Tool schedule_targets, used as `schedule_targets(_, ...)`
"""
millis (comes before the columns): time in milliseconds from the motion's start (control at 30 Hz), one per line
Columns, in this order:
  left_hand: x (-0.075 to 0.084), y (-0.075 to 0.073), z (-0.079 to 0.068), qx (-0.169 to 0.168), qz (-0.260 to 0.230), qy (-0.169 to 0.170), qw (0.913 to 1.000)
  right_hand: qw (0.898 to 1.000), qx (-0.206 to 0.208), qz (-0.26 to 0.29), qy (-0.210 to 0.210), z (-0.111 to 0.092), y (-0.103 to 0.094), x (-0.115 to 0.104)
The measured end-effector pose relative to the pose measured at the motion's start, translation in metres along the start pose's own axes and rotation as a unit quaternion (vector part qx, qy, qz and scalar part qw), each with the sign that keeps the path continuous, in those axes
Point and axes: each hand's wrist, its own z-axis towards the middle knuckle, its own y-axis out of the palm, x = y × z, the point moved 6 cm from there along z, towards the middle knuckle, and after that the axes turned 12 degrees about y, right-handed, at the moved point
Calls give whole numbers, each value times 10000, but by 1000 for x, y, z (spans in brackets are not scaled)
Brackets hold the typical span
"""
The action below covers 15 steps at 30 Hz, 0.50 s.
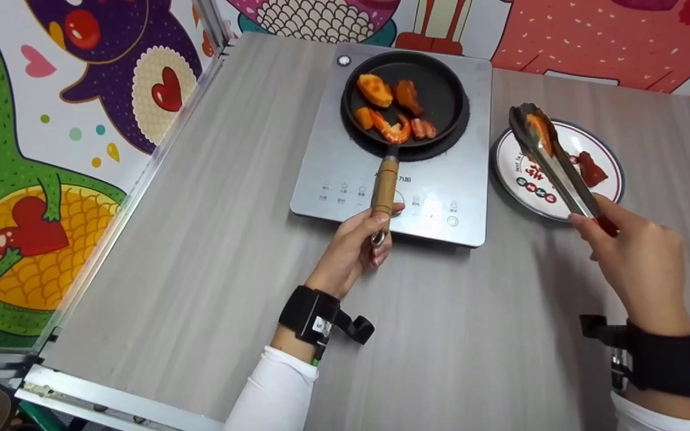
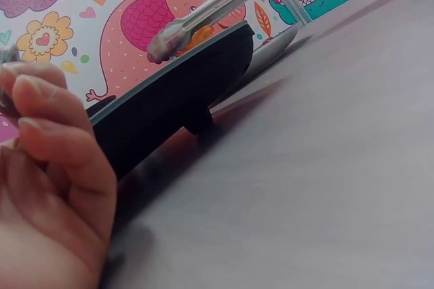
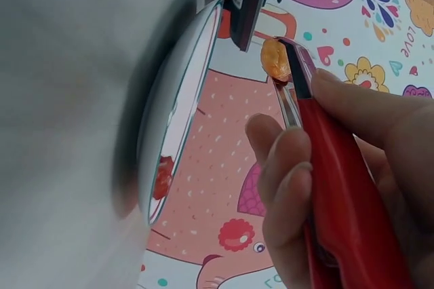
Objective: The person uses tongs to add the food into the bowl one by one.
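Observation:
My left hand (image 1: 354, 242) grips the wooden handle (image 1: 386, 185) of a black frying pan (image 1: 441, 111), which stands on an induction cooker (image 1: 321, 173). Inside the pan lie a shrimp (image 1: 394, 130), a strip of bacon-like meat (image 1: 423, 128), a browned piece (image 1: 408, 97) and orange-yellow pieces (image 1: 374, 90). In my right hand (image 1: 644, 257) are metal tongs (image 1: 566, 179) with red handles (image 3: 349, 201). An orange-yellow food piece (image 3: 275, 58) is caught between the tong tips, above the left part of a white plate (image 1: 518, 164). A reddish piece of meat (image 1: 592, 170) lies on that plate.
The cooker and plate stand side by side on a grey wood-grain table (image 1: 219, 239). A wall with cartoon pictures (image 1: 608, 42) rises behind it, and a metal-framed panel (image 1: 141, 173) borders the left side.

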Motion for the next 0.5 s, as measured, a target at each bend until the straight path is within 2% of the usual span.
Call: schedule_targets(500,-1,0,1,58,75,4,10000,9994,-178,304,11,17,12,-38)
